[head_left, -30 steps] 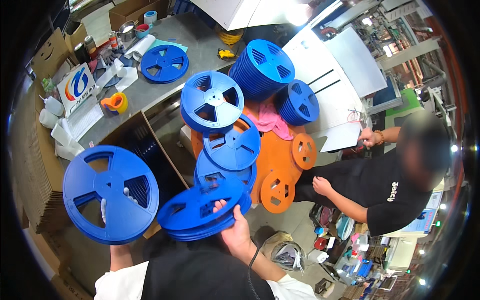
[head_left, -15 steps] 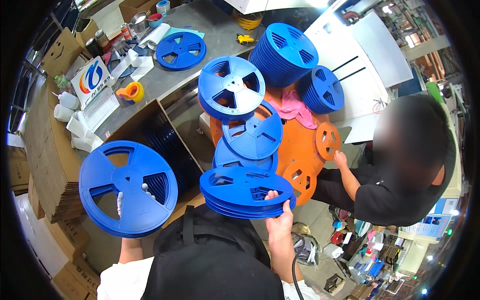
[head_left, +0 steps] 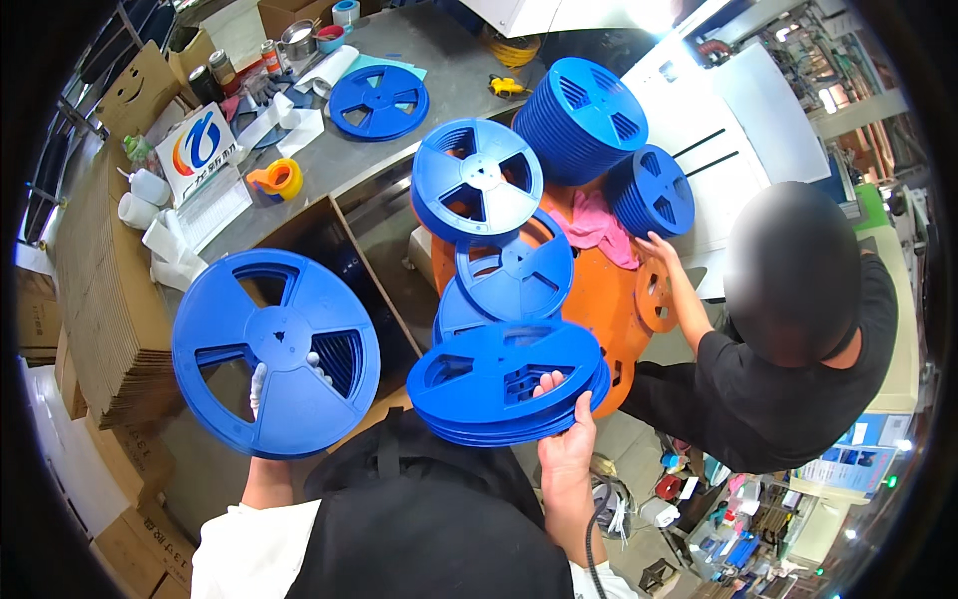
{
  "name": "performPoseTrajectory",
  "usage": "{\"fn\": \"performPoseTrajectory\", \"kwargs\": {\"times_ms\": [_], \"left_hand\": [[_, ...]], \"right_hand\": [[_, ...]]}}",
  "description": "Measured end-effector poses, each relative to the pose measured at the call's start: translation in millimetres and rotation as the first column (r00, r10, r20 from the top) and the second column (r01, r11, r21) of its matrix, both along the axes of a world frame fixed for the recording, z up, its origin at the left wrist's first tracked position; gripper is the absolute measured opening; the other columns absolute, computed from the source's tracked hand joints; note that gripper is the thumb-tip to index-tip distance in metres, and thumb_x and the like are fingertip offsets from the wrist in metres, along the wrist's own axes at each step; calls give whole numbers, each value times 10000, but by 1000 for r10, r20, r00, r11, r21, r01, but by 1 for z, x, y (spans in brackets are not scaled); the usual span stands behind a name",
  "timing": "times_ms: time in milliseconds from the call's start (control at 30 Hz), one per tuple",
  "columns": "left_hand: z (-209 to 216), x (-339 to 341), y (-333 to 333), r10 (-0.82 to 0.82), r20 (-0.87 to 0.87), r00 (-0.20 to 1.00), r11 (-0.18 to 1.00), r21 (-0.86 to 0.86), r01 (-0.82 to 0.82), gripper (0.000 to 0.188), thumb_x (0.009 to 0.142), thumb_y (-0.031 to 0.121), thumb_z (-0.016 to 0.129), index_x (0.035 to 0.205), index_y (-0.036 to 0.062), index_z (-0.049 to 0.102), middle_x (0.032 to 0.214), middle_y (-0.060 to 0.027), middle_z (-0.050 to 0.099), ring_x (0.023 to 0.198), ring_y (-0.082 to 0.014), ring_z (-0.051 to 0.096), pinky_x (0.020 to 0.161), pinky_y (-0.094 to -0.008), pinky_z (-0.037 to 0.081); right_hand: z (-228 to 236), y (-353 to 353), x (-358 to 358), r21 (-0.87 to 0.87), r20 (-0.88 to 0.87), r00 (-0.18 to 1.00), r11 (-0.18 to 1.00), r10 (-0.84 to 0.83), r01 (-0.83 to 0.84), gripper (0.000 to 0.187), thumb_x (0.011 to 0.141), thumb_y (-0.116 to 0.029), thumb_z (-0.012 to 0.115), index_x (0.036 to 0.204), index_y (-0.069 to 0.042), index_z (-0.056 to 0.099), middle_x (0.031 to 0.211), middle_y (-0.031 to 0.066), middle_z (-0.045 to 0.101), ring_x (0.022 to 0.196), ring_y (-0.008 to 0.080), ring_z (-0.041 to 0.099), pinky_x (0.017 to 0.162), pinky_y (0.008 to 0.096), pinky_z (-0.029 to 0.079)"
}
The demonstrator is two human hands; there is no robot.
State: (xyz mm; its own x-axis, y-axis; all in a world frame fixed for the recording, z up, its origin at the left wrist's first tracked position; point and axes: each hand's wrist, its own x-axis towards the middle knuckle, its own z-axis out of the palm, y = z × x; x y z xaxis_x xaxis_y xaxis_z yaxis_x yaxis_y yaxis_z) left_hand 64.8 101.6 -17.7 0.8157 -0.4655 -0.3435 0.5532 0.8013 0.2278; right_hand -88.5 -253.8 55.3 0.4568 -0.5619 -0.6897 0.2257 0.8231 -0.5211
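A large blue reel (head_left: 284,429) with three cut-outs is held up at the left by my left hand (head_left: 317,369), whose white-gloved fingertips show through its openings; more reel edges appear behind it. In my right hand (head_left: 567,439), a tilted stack of blue reels (head_left: 504,374) is gripped at its right edge, thumb outside and fingers in a cut-out. Just beyond that stack, more blue reels (head_left: 515,268) overlap on an orange round surface (head_left: 599,290).
An open cardboard box (head_left: 344,245) stands behind the left reel. Taller reel stacks (head_left: 579,120) rest farther back. On the grey table (head_left: 449,55) lie tape (head_left: 287,180), one blue reel (head_left: 379,103) and papers. A co-worker (head_left: 798,369) sits at the right; flattened cartons (head_left: 110,280) are stacked left.
The reel in my left hand has come up closer and slightly right. My right hand's stack has shifted little. The co-worker's hand has moved from an orange disc toward the small blue stack.
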Motion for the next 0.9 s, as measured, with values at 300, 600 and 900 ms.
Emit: {"fn": "performPoseTrajectory", "kwargs": {"times_ms": [300, 600, 900], "left_hand": [[-4, -1, 8, 38, 0, 999, 998, -49, -38, 613, 972, 475, 531, 1384, 22, 519, 1269, -222, 615, 1065, -345, 663, 1004, -482, 513], [-12, -5, 4, 17, 66, 998, 994, -109, -10, 632, 968, 481, 540, 1393, 17, 489, 1277, -200, 598, 1104, -342, 634, 1025, -471, 492], [-13, -1, 4, -51, 70, 996, 996, -69, 56, 681, 940, 480, 593, 1385, -20, 466, 1275, -196, 590, 1127, -347, 625, 1024, -468, 498]], "right_hand": [[-22, -17, -16, 64, 176, 984, 998, -20, 8, 471, 1050, -386, 435, 1306, -10, 556, 1311, 149, 618, 1230, 304, 590, 1053, 476, 494], [-27, -37, -6, 13, 188, 981, 999, -49, 47, 527, 1024, -397, 481, 1336, 26, 522, 1344, 170, 595, 1264, 344, 559, 1090, 503, 456], [-33, -45, -59, -26, 600, 790, 989, 130, -142, 511, 1031, -395, 480, 1400, -41, 504, 1381, 120, 588, 1231, 307, 601, 1071, 489, 470]]}}
